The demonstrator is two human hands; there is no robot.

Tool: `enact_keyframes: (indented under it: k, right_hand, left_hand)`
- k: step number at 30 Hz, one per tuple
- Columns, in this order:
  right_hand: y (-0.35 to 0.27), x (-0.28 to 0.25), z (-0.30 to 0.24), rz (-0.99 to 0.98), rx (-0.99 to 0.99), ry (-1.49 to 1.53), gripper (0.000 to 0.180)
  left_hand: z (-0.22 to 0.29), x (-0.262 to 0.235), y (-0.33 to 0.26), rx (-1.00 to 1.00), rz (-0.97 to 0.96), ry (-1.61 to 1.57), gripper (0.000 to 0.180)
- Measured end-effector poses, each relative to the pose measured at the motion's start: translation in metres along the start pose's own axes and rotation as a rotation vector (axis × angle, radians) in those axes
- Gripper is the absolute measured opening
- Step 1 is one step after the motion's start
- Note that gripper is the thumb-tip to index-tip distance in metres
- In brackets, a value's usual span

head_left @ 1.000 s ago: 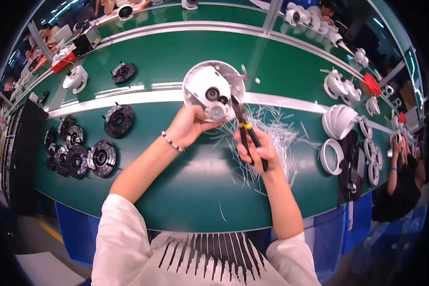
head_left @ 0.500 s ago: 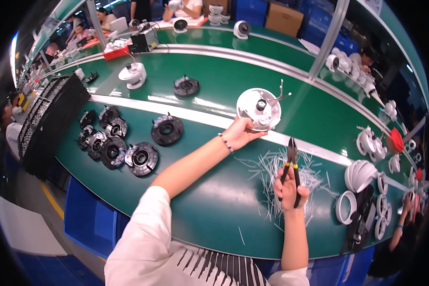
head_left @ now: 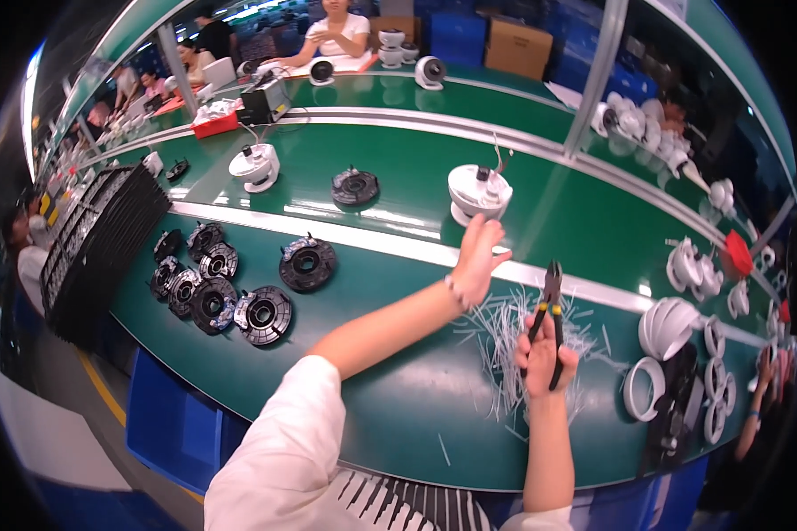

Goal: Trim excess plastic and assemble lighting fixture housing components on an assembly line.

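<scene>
A white round fan-like housing [head_left: 478, 191] stands upright on the green belt, with a black motor part and thin wires on top. Just in front of it is my left hand [head_left: 478, 261], its fingers stretched out and holding nothing; whether the fingertips still touch the housing is hard to tell. My right hand [head_left: 547, 358] grips a pair of diagonal cutters [head_left: 553, 288] by their black and yellow handles, jaws pointing away from me. Below and around the cutters lies a heap of clipped white cable-tie strips [head_left: 502, 341].
Several black round parts [head_left: 264, 316] lie on the left of the table, beside stacked black trays [head_left: 97, 239]. Another white housing [head_left: 254, 166] and a black disc [head_left: 355, 187] sit on the belt. White rings [head_left: 644, 388] are at the right. A person [head_left: 336, 35] sits across.
The white housing, earlier tilted with its open top toward me, now stands upright on the belt. My left hand has let go and drawn back. The cutters have stayed in my right hand.
</scene>
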State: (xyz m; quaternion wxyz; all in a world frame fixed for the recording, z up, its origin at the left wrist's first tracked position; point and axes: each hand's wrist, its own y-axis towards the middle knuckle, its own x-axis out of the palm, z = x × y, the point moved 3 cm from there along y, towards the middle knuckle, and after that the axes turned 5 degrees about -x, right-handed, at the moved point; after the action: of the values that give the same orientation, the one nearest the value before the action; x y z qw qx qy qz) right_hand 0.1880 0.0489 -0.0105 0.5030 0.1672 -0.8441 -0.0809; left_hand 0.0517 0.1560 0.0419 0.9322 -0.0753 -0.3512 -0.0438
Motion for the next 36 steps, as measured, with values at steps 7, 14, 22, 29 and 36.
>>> enact_keyframes:
  k: [7,14,22,29,36]
  right_hand:
    - [0.011,-0.034,-0.012,0.161,-0.099,-0.007,0.054]
    - [0.012,-0.03,-0.002,0.151,-0.082,-0.017,0.052]
    - [0.004,-0.022,-0.006,0.128,-0.077,-0.015,0.052]
    - [0.002,-0.015,-0.005,0.126,-0.076,-0.031,0.054]
    - [0.0,-0.015,-0.004,0.169,-0.075,-0.062,0.06]
  left_hand:
    - [0.03,0.05,-0.185,0.123,-1.044,0.026,0.064]
    - [0.029,0.054,-0.226,-0.012,-1.17,-0.133,0.069]
    - [0.029,0.088,-0.249,-0.142,-1.345,-0.242,0.075]
    - [0.047,0.103,-0.263,-0.287,-1.514,-0.348,0.081]
    - [0.062,0.115,-0.27,-0.451,-1.662,-0.475,0.087]
